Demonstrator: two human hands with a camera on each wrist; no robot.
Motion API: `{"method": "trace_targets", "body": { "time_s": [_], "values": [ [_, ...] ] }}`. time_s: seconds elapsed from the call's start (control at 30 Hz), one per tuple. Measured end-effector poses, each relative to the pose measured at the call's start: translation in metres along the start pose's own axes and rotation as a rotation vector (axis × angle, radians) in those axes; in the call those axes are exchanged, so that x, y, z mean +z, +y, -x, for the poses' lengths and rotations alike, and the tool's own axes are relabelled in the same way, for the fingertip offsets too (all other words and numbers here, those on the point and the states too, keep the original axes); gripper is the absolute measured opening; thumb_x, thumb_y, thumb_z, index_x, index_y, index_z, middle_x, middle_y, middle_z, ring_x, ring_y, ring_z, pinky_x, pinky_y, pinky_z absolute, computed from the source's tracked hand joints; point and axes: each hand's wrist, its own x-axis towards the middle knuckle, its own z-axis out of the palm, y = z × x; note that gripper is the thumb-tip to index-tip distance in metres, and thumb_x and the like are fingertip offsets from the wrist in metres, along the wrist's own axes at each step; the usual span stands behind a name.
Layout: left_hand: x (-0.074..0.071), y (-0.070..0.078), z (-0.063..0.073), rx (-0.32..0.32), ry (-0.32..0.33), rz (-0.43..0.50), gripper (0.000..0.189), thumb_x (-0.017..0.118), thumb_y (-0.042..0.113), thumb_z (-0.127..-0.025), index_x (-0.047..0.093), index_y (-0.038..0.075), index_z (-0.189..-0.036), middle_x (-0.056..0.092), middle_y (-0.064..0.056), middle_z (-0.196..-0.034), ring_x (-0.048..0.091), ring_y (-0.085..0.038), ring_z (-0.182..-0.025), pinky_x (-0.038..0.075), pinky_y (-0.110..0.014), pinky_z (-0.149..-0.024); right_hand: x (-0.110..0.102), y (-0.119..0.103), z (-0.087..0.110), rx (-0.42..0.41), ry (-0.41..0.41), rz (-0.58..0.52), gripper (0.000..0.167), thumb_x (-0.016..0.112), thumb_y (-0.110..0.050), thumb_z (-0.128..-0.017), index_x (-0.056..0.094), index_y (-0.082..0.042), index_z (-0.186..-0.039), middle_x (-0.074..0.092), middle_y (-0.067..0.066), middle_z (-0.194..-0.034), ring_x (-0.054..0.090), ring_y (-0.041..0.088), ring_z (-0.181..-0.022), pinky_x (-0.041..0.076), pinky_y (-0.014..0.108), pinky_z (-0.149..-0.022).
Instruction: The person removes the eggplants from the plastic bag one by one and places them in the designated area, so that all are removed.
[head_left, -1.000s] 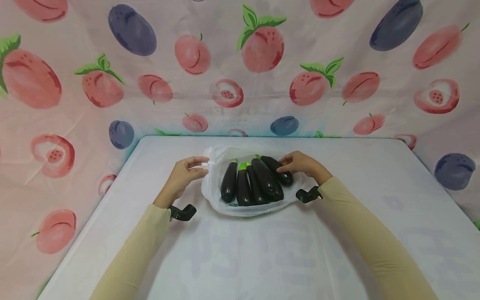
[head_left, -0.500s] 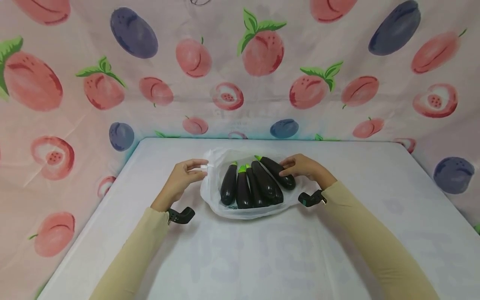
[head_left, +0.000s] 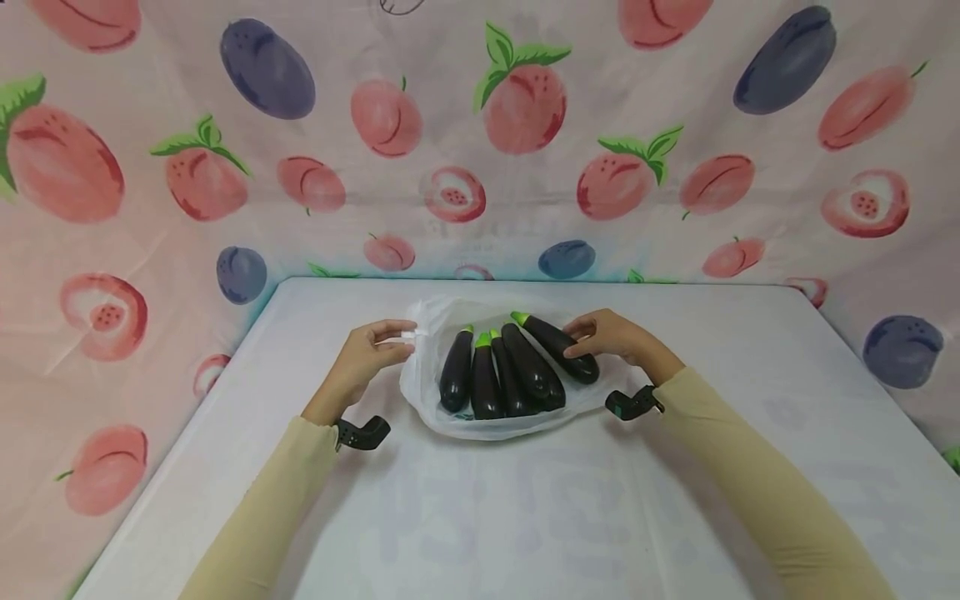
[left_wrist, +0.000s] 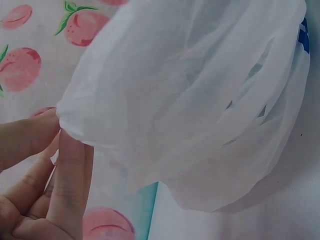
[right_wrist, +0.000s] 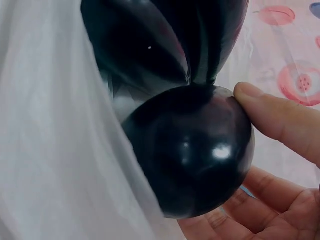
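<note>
Several dark, glossy eggplants with green stem ends lie side by side in a white plastic bag [head_left: 427, 408] on the table. At the right of the group, my right hand [head_left: 611, 337] grips one eggplant [head_left: 555, 340] between thumb and fingers. The right wrist view shows the rounded end of that eggplant [right_wrist: 195, 155] close up, the fingers partly behind it. My left hand [head_left: 360, 362] pinches the bag's left edge; in the left wrist view thumb and fingertips hold the gathered plastic [left_wrist: 100, 120]. The bag wall hides the eggplants there.
The white-covered table [head_left: 480, 517] runs under the bag and both forearms. A fruit-printed cloth [head_left: 420, 50] hangs behind the table and down its sides. A black wrist camera [head_left: 363, 433] sits on the left wrist, another camera [head_left: 632, 403] on the right.
My right hand has moved slightly right, and the gripped eggplant has shifted right with it, away from the others. The left hand stays at the bag's edge.
</note>
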Motion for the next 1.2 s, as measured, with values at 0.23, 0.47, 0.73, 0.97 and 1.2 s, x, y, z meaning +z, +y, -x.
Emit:
{"method": "trace_targets", "body": {
  "time_s": [0.23, 0.47, 0.73, 0.97, 1.2],
  "values": [
    [0.000, 0.000, -0.001, 0.019, -0.001, 0.013, 0.045, 0.065, 0.006, -0.086, 0.052, -0.001, -0.130, 0.052, -0.016, -0.127, 0.062, 0.000, -0.087, 0.051, -0.015, -0.079, -0.001, 0.001, 0.009, -0.004, 0.043, -0.021, 0.057, 0.070, -0.019, -0.084, 0.048, 0.002, -0.133, 0.047, 0.024, -0.137, 0.042, 0.039, -0.129, 0.040, 0.050, -0.104],
    [0.001, 0.001, -0.001, 0.018, -0.002, 0.009, 0.045, 0.064, 0.005, -0.087, 0.052, -0.001, -0.130, 0.051, -0.016, -0.126, 0.062, 0.000, -0.085, 0.051, -0.015, -0.079, 0.000, 0.003, 0.018, 0.007, 0.078, -0.028, 0.060, 0.071, -0.022, -0.084, 0.047, -0.001, -0.134, 0.045, 0.024, -0.139, 0.042, 0.040, -0.129, 0.038, 0.051, -0.106],
    [0.001, 0.001, -0.001, 0.016, -0.005, 0.014, 0.046, 0.064, 0.005, -0.087, 0.052, 0.000, -0.130, 0.051, -0.015, -0.126, 0.062, 0.000, -0.085, 0.051, -0.015, -0.079, 0.002, 0.006, 0.025, -0.027, 0.145, -0.060, 0.062, 0.072, -0.022, -0.083, 0.047, -0.003, -0.136, 0.046, 0.020, -0.140, 0.044, 0.036, -0.130, 0.040, 0.051, -0.104],
    [0.001, 0.002, -0.001, 0.012, -0.005, 0.000, 0.046, 0.064, 0.006, -0.087, 0.052, 0.000, -0.130, 0.050, -0.017, -0.128, 0.061, 0.000, -0.087, 0.051, -0.014, -0.079, 0.004, 0.009, 0.030, -0.058, 0.217, -0.107, 0.061, 0.072, -0.024, -0.083, 0.047, -0.004, -0.135, 0.049, 0.020, -0.138, 0.046, 0.035, -0.128, 0.042, 0.049, -0.103],
    [0.001, 0.003, 0.000, 0.009, -0.003, -0.002, 0.046, 0.064, 0.006, -0.087, 0.052, 0.000, -0.130, 0.050, -0.018, -0.129, 0.061, 0.001, -0.087, 0.051, -0.014, -0.079, 0.001, 0.012, 0.035, -0.064, 0.294, -0.149, 0.062, 0.072, -0.026, -0.083, 0.048, -0.004, -0.135, 0.050, 0.020, -0.136, 0.047, 0.034, -0.127, 0.044, 0.047, -0.102]
  ]
}}
